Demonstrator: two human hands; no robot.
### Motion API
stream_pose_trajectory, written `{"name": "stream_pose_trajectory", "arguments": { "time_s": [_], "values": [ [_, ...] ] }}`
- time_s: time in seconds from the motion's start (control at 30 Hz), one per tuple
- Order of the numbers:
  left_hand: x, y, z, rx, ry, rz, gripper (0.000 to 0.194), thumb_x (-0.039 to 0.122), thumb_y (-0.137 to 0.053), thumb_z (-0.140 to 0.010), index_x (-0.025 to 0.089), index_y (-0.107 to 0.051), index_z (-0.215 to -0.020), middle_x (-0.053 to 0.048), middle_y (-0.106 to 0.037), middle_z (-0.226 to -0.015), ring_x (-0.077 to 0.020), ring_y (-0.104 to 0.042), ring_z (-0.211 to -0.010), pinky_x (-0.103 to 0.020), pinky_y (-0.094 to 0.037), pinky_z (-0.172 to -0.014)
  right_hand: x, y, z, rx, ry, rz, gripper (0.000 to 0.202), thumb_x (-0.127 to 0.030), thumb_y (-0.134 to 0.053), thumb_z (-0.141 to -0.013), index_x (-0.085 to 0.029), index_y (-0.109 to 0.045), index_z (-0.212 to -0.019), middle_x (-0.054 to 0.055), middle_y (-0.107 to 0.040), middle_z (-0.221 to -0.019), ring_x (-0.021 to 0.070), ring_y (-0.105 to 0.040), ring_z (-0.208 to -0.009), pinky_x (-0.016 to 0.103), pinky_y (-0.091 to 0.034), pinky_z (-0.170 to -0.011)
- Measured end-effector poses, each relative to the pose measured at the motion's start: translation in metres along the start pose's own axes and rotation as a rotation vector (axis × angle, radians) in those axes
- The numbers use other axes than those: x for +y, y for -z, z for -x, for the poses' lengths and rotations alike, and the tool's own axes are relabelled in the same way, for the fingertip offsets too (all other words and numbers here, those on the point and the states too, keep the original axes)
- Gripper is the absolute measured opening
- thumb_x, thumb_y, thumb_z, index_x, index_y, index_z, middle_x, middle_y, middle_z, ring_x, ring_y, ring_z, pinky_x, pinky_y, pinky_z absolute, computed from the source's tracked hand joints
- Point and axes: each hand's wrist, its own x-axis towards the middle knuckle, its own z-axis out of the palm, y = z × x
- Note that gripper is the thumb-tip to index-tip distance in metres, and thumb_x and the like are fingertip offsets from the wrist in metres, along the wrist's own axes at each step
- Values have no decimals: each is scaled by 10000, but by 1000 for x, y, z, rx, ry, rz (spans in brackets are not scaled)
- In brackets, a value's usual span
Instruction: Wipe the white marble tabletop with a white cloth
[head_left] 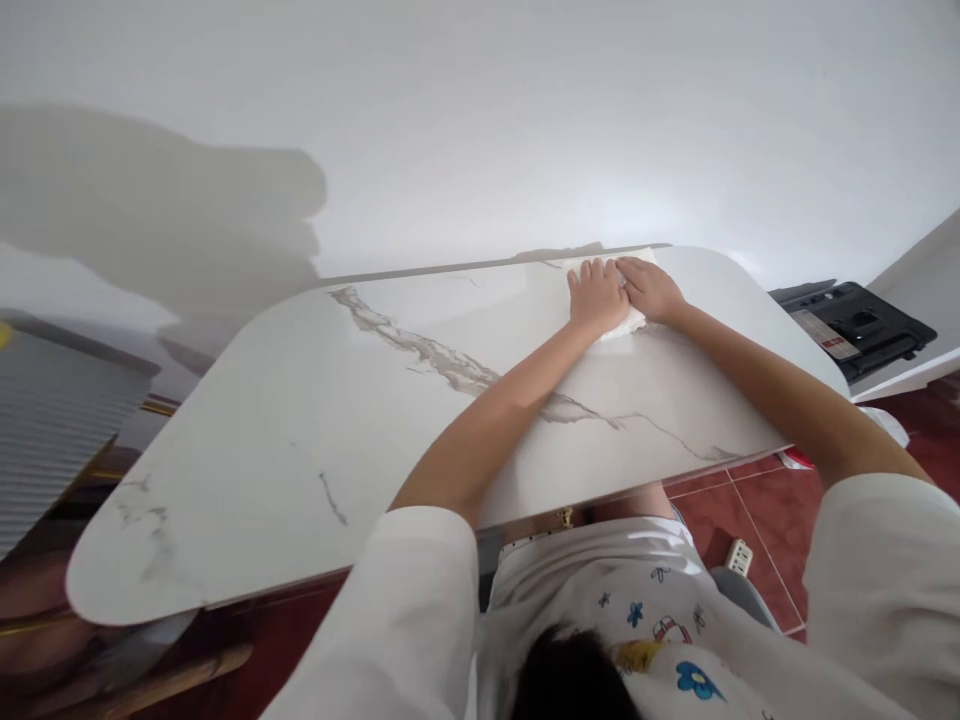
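Observation:
Both of my hands are side by side near the far edge of a white marble-patterned table (277,400), pressed down on a thin white wipe (626,325). My left hand (598,297) covers the left part of the wipe, its fingers bent over it and pointing toward the wall. My right hand (654,290) lies against the left one, with its fingers angled left and closed on the wipe. Parts of the wipe show beyond the fingers and below the palms; the rest is hidden. Whether it is paper or fabric I cannot tell.
A white wall (480,130) runs directly behind the table. At the right stands a black case-like object (870,325). A grey ribbed object (67,420) is at the left. On the red tiled floor (757,510) lies a white power strip (739,556).

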Motion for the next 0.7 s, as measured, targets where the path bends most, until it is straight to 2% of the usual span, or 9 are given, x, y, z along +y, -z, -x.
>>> {"name": "stream_pose_trajectory", "arguments": {
  "time_s": [0.13, 0.3, 0.53, 0.7],
  "values": [
    [11, 10, 30, -44, -12, -8, 502, 244, -312, -960, 162, -415, -1445, -155, -464, -1494, -316, -370, -1405, -519, -249, -1171, -17, 10, 27, -33, -4, 13, 542, -198, -311, -887, -135, -533, -1377, 123, -553, -1465, 294, -487, -1358, 484, -397, -1122],
    [23, 21, 73, -67, -33, -29, 523, 243, -315, -949, 99, -416, -1442, -195, -439, -1514, -342, -355, -1418, -546, -269, -1162, -43, 22, 67, -53, 7, 19, 553, -207, -315, -905, -153, -497, -1425, 105, -533, -1490, 282, -457, -1395, 491, -368, -1145],
    [32, 30, 127, -88, -65, -15, 561, 227, -300, -947, 133, -367, -1496, -143, -373, -1590, -308, -304, -1479, -526, -237, -1208, -79, 36, 122, -14, -12, 41, 549, -236, -286, -941, -123, -482, -1441, 125, -521, -1497, 279, -448, -1411, 495, -363, -1156],
    [45, 36, 158, -116, -42, -22, 569, 257, -297, -962, 109, -341, -1509, -159, -346, -1605, -316, -280, -1497, -538, -230, -1221, -94, 47, 150, -48, 8, 24, 566, -236, -299, -932, -105, -472, -1454, 126, -490, -1526, 270, -423, -1436, 487, -354, -1177]
  ]
}}
